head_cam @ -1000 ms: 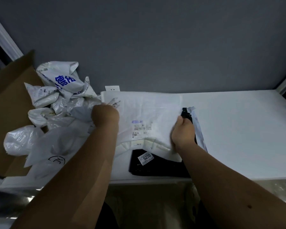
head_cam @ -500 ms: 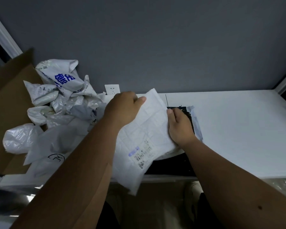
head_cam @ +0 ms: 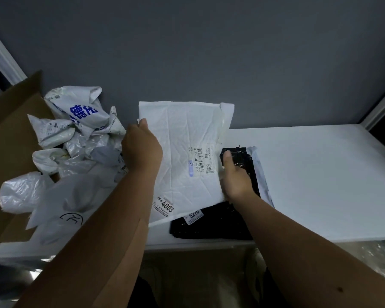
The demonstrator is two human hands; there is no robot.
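1. White bag [head_cam: 187, 152]. A flat mailer, held clear of the worktop [head_cam: 320, 174] between both hands, with its printed face towards us. The barcode label sat sideways near its right edge and a sticker [head_cam: 164, 207] marked 4003 sat at its lower left corner. We judged that it was spread taut and tipped up so that both markings could be read before sorting.
2. Left hand [head_cam: 142, 147]. It clasped the left edge of the white bag, high up. The back of the hand faced us, the fingers were wrapped round the edge, and one fingertip showed at the top. The forearm rose steeply from the lower left.
3. Right hand [head_cam: 236, 176]. It pinched the right edge of the bag lower down, with the thumb pointing up along that edge. The other fingers were hidden behind the bag. The wrist hung low over the black bag, so we judged that this hand steadied the bag while the left hand lifted it.
4. Black bag [head_cam: 209, 223]. It lay flat near the front edge of the worktop, partly under the white bag. Its 5270 tag [head_cam: 194, 215] faced up, and we took the bag as set aside.
5. Grey bag [head_cam: 261, 174]. It lay beneath the black bag, with only its right margin showing.
6. Pile [head_cam: 76, 141]. Crumpled mailers were heaped at the left, spilling from a cardboard box [head_cam: 9, 130]. We could not tell whether they were stock or discards.
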